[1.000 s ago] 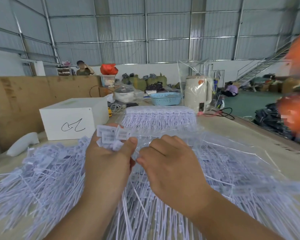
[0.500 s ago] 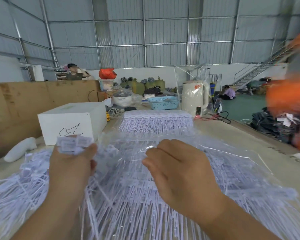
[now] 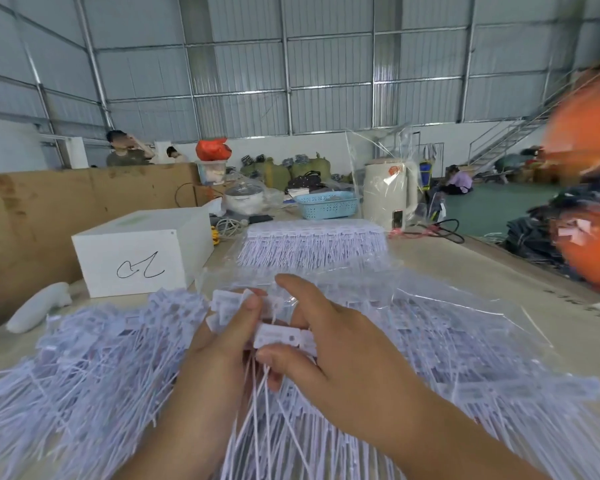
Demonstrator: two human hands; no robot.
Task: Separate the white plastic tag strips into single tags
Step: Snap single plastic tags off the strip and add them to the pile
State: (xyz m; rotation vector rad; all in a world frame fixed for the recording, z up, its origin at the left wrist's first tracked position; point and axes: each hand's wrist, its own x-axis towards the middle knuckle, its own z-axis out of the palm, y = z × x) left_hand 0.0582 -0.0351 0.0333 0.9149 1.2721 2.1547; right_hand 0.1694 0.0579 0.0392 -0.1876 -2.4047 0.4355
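Note:
White plastic tag strips fill the table in front of me. My left hand [image 3: 222, 341] grips a bunch of white tags [image 3: 227, 303], thumb on top. Close beside it, my right hand [image 3: 329, 351] pinches a joined strip of tags [image 3: 281, 336] between thumb and fingers, its thin tails hanging down. A loose heap of single tags [image 3: 94, 348] lies to the left. Under a clear plastic sheet on the right lie more strips [image 3: 447, 341]. A neat stack of strips [image 3: 312, 242] sits further back.
A white box [image 3: 142, 251] with a black scribble stands back left, a white foam piece [image 3: 39, 306] beside it. Behind are a blue basket [image 3: 326, 204], a white kettle [image 3: 388, 194] and cables. A blurred orange shape [image 3: 589, 188] is at the right edge. People are in the background.
My left hand swung out to the left with its tags, then came back to the middle. My right hand now pinches a strip next to it, index finger raised.

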